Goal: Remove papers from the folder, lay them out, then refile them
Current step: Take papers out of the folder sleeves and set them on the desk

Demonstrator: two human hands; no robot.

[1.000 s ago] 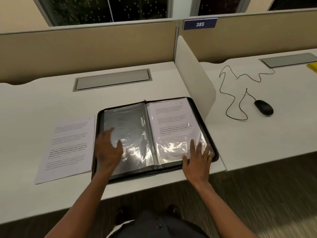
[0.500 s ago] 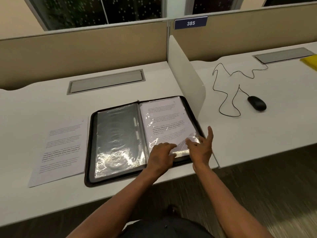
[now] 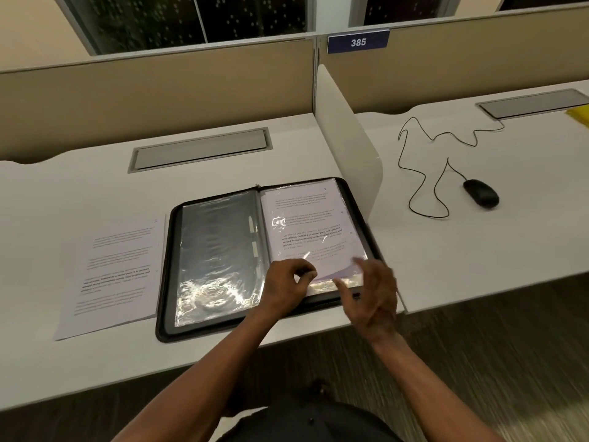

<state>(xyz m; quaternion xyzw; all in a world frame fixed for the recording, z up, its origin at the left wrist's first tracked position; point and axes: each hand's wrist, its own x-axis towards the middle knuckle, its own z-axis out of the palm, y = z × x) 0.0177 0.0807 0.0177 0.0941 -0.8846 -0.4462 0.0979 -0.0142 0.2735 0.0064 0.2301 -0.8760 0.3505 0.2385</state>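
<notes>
Folder point(image 3: 220, 266) lies open on the desk point(image 3: 79, 193), against the white divider point(image 3: 347, 138). Left hand point(image 3: 283, 285) pinches the bottom edge of the printed page point(image 3: 306, 228) in the right-hand sleeve. Right hand point(image 3: 373, 291) sits over the folder's bottom-right corner, fingers spread and loosely bent; blurred, contact unclear. One loose sheet point(image 3: 114, 275) lies flat just left of the folder.

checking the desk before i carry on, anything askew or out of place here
Nothing is damaged or spilled. The loose printed sheet lies slightly skewed left of the open folder, and the mouse cable sprawls in loops on the neighbouring desk.
</notes>
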